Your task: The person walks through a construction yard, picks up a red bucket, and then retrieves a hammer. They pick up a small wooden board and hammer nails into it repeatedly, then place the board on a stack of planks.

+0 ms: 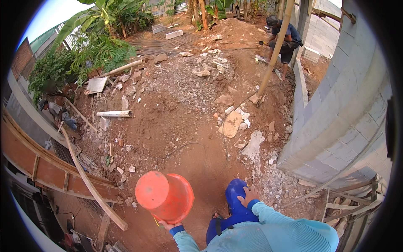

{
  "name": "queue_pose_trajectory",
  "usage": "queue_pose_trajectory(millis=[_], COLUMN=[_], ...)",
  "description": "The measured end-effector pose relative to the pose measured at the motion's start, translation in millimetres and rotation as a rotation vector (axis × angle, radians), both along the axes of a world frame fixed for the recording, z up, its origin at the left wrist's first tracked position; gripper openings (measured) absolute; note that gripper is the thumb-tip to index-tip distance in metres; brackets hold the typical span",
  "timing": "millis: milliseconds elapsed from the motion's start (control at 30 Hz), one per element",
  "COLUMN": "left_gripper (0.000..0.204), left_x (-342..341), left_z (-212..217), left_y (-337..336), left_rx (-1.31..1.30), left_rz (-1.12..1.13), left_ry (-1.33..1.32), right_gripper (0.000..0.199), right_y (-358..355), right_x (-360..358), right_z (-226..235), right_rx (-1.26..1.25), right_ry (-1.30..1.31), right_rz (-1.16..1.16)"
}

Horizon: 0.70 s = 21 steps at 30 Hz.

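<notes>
My left hand point(169, 227) grips the rim of an orange plastic bucket point(164, 195), which is tipped so its round bottom faces up toward me. Right beside it, a blue bucket point(235, 208) with a dark handle is pressed against my body. My right hand point(249, 195) lies flat on its upper side, fingers spread over the curve. Both sleeves are light blue with darker cuffs. Bare red-brown soil lies below both buckets.
A grey block wall point(336, 122) curves along the right. A rubble mound point(189, 80) rises ahead, with a white pipe point(113, 113) at its left and a leaning bamboo pole point(273, 50). Another person point(285, 40) bends over far back. Wooden formwork point(50, 168) and planks line the left.
</notes>
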<state>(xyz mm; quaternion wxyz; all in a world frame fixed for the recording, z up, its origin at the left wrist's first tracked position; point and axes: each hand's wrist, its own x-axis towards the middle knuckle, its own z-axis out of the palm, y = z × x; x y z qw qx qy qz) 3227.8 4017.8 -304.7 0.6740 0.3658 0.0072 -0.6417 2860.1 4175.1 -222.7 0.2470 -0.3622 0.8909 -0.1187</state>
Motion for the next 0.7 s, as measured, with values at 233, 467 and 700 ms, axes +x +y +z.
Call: queue_pose_trajectory(millis=[233, 467, 700], left_gripper=[0.081, 0.082, 0.083], left_x=[-81.5, -140.3, -231.9], left_z=[37.5, 56.9, 202.6], left_y=[-116.7, -224.7, -326.1], left_rx=[0.058, 0.131, 0.113], left_rz=[-0.095, -0.025, -0.101], left_ry=[-0.039, -0.102, -0.194], right_gripper=[0.078, 0.079, 0.068], right_y=[-130.7, -268.1, -269.1], right_x=[-51.0, -143.0, -220.4], right_z=[36.7, 64.5, 24.5], right_rx=[-0.189, 0.151, 0.307], right_ry=[0.165, -0.121, -0.498], right_rz=[0.131, 0.104, -0.039])
